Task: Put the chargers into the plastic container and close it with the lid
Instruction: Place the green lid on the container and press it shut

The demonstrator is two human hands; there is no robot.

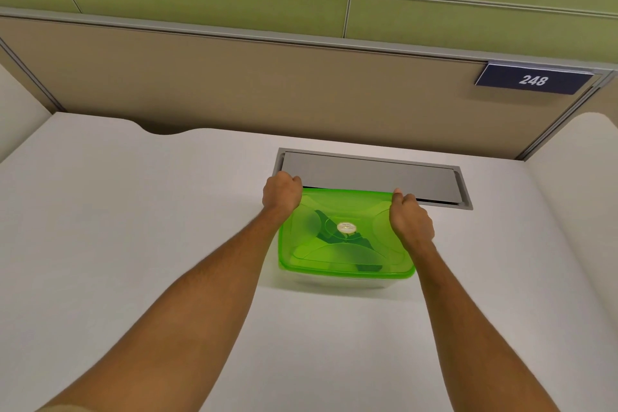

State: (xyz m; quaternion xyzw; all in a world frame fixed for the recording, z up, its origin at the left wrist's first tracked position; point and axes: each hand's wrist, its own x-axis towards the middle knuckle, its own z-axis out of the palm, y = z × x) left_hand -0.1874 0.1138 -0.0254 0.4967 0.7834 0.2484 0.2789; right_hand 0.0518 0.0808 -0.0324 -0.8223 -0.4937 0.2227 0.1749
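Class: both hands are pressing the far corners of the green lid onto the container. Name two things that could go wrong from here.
1. The left hand and right hand press only the far corners of the lid, so its near edge might stay unsealed.
2. The container sits beside the grey desk hatch; a hard push could slide it onto that.

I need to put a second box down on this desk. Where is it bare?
The white desk is bare left of the left hand and its arm, and right of the right hand. Crowded: the middle, taken by the green-lidded container, with the grey cable hatch behind it.
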